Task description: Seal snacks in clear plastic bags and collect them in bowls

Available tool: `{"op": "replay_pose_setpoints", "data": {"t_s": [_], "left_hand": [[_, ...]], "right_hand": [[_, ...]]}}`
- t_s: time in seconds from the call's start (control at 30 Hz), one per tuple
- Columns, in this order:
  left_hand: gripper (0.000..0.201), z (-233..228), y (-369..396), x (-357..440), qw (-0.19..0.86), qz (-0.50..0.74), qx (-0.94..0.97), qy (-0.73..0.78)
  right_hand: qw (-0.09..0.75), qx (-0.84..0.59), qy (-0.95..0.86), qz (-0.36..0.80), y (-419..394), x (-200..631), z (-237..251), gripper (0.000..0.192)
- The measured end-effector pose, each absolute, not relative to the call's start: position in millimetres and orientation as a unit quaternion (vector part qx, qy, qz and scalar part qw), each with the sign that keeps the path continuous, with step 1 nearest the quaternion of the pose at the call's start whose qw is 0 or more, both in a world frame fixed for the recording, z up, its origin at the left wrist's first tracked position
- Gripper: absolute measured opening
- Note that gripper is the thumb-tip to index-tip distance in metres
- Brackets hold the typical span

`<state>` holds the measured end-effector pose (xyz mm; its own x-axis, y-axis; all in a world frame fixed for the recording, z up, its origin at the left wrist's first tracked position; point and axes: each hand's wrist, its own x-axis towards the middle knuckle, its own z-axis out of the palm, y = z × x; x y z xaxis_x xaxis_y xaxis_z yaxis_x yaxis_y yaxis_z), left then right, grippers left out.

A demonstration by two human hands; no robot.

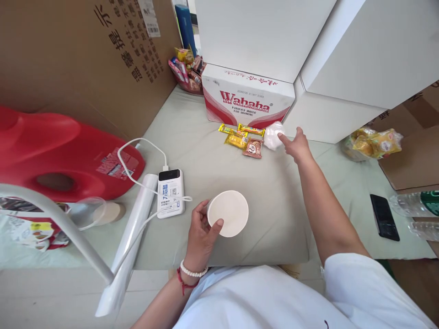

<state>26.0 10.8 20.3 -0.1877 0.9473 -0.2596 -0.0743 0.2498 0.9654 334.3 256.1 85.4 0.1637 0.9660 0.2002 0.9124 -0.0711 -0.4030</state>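
My left hand (200,230) grips a white paper cup (229,212) by its side, tilted so its opening faces me, just above the grey-green cloth (212,151). My right hand (297,144) is stretched out far ahead, fingers apart, its fingertips touching a crumpled white plastic wrapper (272,135). Left of that wrapper lie several small snack packets, two yellow ones (236,137) and a brown one (253,148). They lie in front of a red and white Wahaha water carton (247,98).
A white power bank (170,193) with a white cable lies left of the cup, beside a white roll (137,214). A red plastic container (58,151) is at far left. A black phone (384,217) and water bottles (414,205) lie at right.
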Motion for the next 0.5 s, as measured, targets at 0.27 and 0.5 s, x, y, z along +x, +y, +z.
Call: {"op": "replay_pose_setpoints", "data": {"t_s": [0.27, 0.5], "left_hand": [[0.090, 21, 10, 34, 0.551, 0.424, 0.370, 0.617], [0.086, 21, 10, 76, 0.621, 0.383, 0.494, 0.473]], "right_hand": [[0.241, -0.404, -0.848, 0.245, 34, 289, 97, 0.041], [0.281, -0.560, -0.767, 0.138, -16, 332, 63, 0.020]]}}
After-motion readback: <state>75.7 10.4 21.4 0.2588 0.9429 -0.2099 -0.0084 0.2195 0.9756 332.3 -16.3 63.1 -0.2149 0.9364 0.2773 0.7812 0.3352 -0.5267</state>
